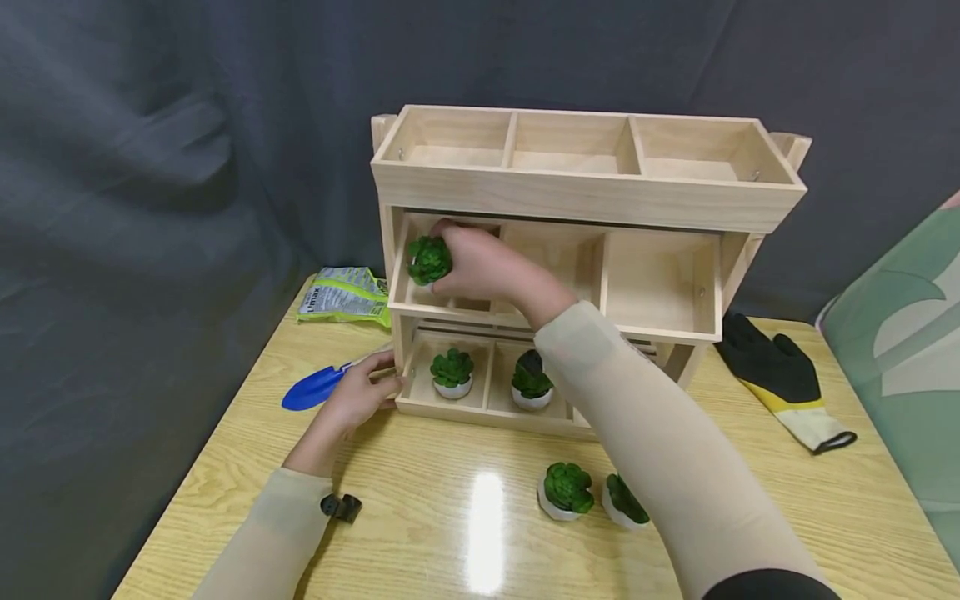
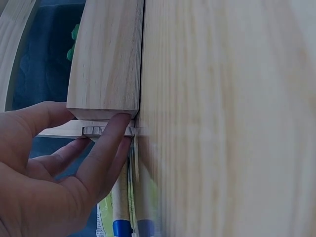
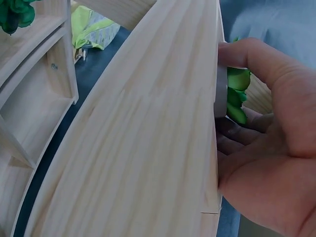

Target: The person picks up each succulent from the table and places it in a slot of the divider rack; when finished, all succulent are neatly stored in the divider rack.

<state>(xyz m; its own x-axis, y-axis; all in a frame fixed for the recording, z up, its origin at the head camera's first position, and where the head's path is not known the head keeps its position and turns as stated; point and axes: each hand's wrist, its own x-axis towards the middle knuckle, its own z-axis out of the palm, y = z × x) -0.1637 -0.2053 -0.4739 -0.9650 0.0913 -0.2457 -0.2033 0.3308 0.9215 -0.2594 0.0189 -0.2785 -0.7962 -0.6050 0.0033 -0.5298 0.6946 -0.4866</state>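
My right hand [image 1: 483,265] grips a small potted succulent [image 1: 430,259] at the left compartment of the wooden planter shelf's middle tier [image 1: 663,283]. In the right wrist view, that tier's front board [image 3: 143,128] hides most of the white pot, and green leaves [image 3: 238,91] show beside the fingers. Down at the shelf's lower left corner, my left hand [image 1: 358,396] holds the end of the bottom tray [image 2: 103,59] between thumb and fingers. Two more potted succulents stand in that tray: one in the left compartment [image 1: 452,371], another in the middle one [image 1: 532,379].
Two potted succulents, one nearer the middle [image 1: 566,490] and one partly behind my right sleeve [image 1: 624,502], sit on the table in front. A blue trowel [image 1: 313,388] and green-white bag [image 1: 343,296] lie left; a black-yellow glove [image 1: 787,379] lies right. The top tier [image 1: 585,190] overhangs.
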